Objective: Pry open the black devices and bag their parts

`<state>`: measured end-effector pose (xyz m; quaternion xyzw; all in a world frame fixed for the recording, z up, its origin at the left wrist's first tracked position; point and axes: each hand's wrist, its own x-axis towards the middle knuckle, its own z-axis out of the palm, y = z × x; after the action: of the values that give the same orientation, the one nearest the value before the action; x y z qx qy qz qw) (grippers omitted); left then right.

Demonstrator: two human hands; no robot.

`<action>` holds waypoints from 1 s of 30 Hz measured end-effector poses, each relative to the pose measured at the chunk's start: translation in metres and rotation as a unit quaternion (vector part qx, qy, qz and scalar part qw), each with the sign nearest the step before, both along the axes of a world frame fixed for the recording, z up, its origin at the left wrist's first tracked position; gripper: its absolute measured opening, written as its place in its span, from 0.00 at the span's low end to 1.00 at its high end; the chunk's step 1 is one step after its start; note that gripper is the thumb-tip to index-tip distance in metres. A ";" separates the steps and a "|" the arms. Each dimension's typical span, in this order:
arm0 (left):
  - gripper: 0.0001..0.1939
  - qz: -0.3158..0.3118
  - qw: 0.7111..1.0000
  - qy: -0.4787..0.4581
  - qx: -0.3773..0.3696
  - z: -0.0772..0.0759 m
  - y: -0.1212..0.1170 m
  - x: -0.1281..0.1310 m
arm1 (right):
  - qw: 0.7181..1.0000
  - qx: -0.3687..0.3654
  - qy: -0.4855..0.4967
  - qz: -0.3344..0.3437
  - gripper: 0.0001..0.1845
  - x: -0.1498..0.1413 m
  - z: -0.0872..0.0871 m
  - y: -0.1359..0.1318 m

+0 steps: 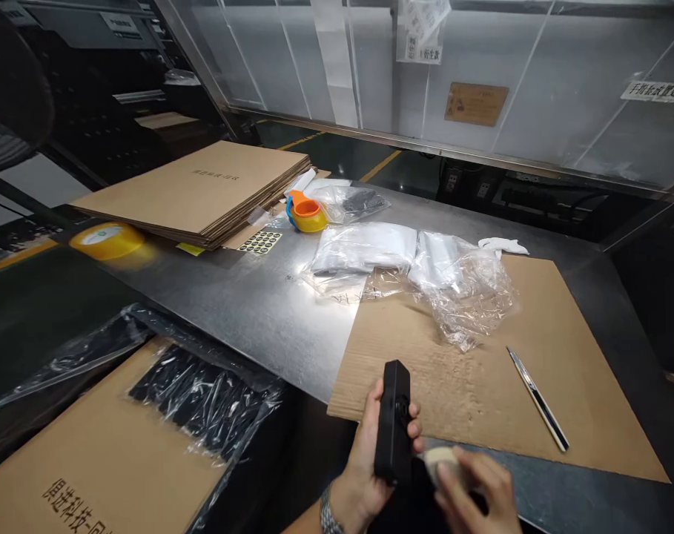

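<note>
My left hand [363, 467] is wrapped round a black box-shaped device [391, 430], held upright with a round dark feature on its side. Close by on the right, my right hand [484, 486] is smeared by motion. Its fingers close on a pale, cream-coloured round pad-like thing [441, 457], whose kind I cannot make out. Beyond both hands lies a flat cardboard sheet [403, 363]. A utility knife [538, 400] rests on its right part. Clear plastic bags [370, 248] lie across the sheet's far edge, some bunched and crumpled.
A stack of flat cardboard [203, 185] sits on the metal table [248, 304], near an orange tape dispenser [306, 211], a yellow tape roll [106, 241] and a sticker sheet [262, 242]. At lower left, a plastic-lined container [248, 423] holds printed cardboard. A translucent panel [370, 67] hangs behind.
</note>
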<state>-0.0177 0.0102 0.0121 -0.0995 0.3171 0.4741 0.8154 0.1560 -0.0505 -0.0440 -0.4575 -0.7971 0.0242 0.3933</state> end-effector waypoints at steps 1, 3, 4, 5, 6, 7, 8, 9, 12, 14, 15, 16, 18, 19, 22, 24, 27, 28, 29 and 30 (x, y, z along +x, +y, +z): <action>0.19 0.002 0.998 0.061 0.031 0.003 0.000 -0.001 | 1.000 0.005 -0.013 -0.017 0.22 0.009 0.001 0.011; 0.30 0.030 0.981 0.171 0.085 0.007 -0.003 0.000 | 0.998 -0.016 -0.032 -0.061 0.23 0.027 0.004 0.035; 0.38 0.048 0.971 0.207 0.106 0.008 -0.005 0.001 | 0.995 -0.035 -0.040 -0.083 0.24 0.034 0.004 0.048; 0.44 0.058 0.964 0.227 0.126 0.008 -0.007 0.001 | 0.992 -0.051 -0.049 -0.100 0.24 0.040 0.003 0.060; 0.43 0.057 0.959 0.236 0.144 0.007 -0.008 0.002 | 0.989 -0.064 -0.063 -0.114 0.24 0.046 0.001 0.073; 0.38 0.038 0.958 0.237 0.157 0.005 -0.010 0.001 | 0.987 -0.069 -0.080 -0.123 0.23 0.050 -0.003 0.084; 0.30 0.004 0.960 0.233 0.158 0.003 -0.011 0.001 | 0.984 -0.071 -0.096 -0.128 0.22 0.053 -0.006 0.093; 0.21 -0.037 0.962 0.225 0.148 0.001 -0.012 -0.001 | 0.982 -0.072 -0.114 -0.133 0.21 0.054 -0.009 0.101; 0.12 -0.103 0.971 0.197 0.094 -0.004 -0.014 -0.005 | 0.978 -0.061 -0.125 -0.159 0.22 0.048 -0.007 0.109; 0.16 -0.106 0.973 0.184 0.093 -0.005 -0.015 -0.005 | 0.984 -0.088 -0.073 -0.136 0.21 0.036 0.007 0.101; 0.17 -0.114 0.972 0.178 0.105 -0.004 -0.015 -0.005 | 0.987 -0.122 -0.033 -0.104 0.19 0.028 0.017 0.095; 0.16 -0.125 0.970 0.170 0.123 -0.004 -0.016 -0.005 | 0.984 -0.168 0.013 -0.060 0.18 0.021 0.027 0.088; 0.16 -0.154 0.963 0.149 0.162 -0.004 -0.016 -0.004 | 0.964 -0.249 0.095 0.022 0.16 0.008 0.045 0.077; 0.18 -0.168 0.959 0.140 0.182 -0.004 -0.017 -0.003 | 0.952 -0.275 0.126 0.052 0.15 0.003 0.051 0.073; 0.23 -0.206 0.943 0.129 0.229 -0.006 -0.018 -0.004 | 0.926 -0.311 0.189 0.099 0.13 -0.004 0.060 0.069; 0.26 -0.234 0.930 0.134 0.249 -0.006 -0.018 -0.005 | 0.912 -0.333 0.210 0.116 0.12 -0.003 0.062 0.071; 0.28 -0.263 0.918 0.148 0.257 -0.003 -0.019 -0.006 | 0.892 -0.367 0.218 0.149 0.10 0.002 0.063 0.074; 0.28 -0.268 0.916 0.153 0.256 -0.001 -0.019 -0.006 | 0.885 -0.377 0.218 0.162 0.10 0.004 0.064 0.074; 0.28 -0.273 0.914 0.159 0.255 0.001 -0.020 -0.007 | 0.879 -0.385 0.220 0.176 0.10 0.005 0.065 0.075; 0.29 -0.277 0.912 0.165 0.254 0.003 -0.020 -0.007 | 0.873 -0.391 0.221 0.189 0.11 0.007 0.066 0.076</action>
<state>-0.0246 -0.0097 0.0147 0.2827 0.3308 0.3032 0.8478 0.1627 0.0250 0.0218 -0.3974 -0.6860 0.5082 0.3365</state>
